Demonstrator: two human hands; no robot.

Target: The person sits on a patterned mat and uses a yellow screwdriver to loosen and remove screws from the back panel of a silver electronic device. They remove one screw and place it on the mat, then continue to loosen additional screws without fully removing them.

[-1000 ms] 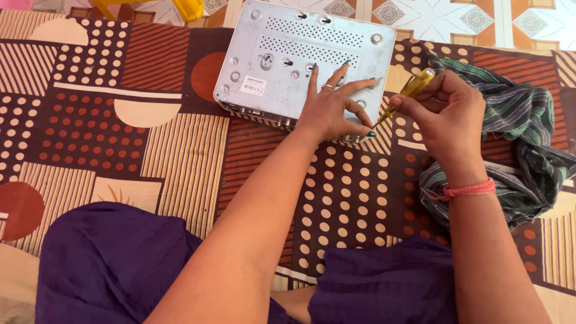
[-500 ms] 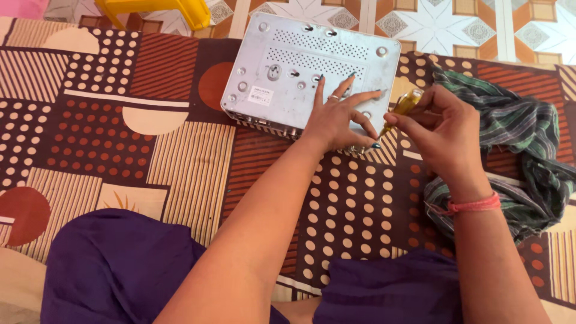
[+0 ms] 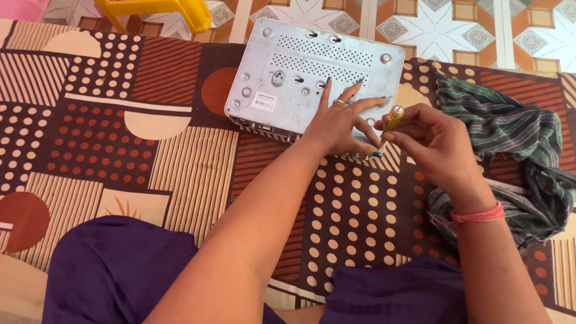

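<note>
Left hand [image 3: 337, 123] lay flat and spread on the near right part of the grey metal box [image 3: 312, 75], fingers fanned over the panel and a ring on one of them, pressing the casing down. Right hand [image 3: 429, 141] was pinched around a screwdriver [image 3: 389, 125] with a yellow handle, its shaft angled down toward the box's near right corner, just beside the left thumb. The tip itself was hidden between the two hands, so whether it sat in a screw could not be told.

Judged from this, the likeliest trouble was a slip: the blade stood so close to the left thumb that if it jumped out of a screw head it could jab the skin or scratch the panel. The box rested on a soft patterned mat [image 3: 120, 120] rather than a hard surface, so it could rock or slide under a push, and only one hand steadied it. A freed screw could also vanish among the mat's dots and stripes.

The box lay bottom up near the mat's far edge: pale grey sheet metal, rows of vent holes, several round screw points, a white label at the left, and ports along the near side. A green striped cloth [image 3: 510, 150] lay crumpled to the right, a yellow plastic item [image 3: 162, 9] beyond the mat's far left.
</note>
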